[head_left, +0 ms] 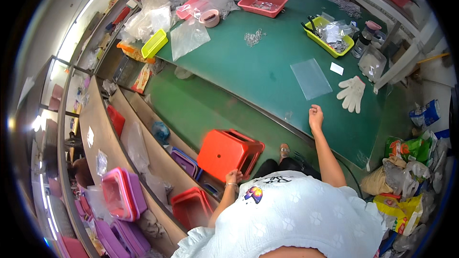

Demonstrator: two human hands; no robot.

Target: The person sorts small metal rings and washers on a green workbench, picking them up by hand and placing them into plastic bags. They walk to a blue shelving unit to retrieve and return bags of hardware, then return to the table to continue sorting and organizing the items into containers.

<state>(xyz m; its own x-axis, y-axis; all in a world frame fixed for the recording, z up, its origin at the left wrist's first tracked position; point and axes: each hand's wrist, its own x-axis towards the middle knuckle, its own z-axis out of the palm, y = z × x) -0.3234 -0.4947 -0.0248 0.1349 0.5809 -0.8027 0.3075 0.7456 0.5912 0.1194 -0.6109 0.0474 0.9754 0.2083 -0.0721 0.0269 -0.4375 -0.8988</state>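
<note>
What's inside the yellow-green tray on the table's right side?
The tray holds clear plastic packets, small silvery pieces and something with black handles; what lies beneath them is covered.

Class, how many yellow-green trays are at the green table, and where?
2: the left tray, at the edge of the green table beside plastic bags; the right tray, holding clear packets, near the bottle. More may be hidden under the bags.
</note>
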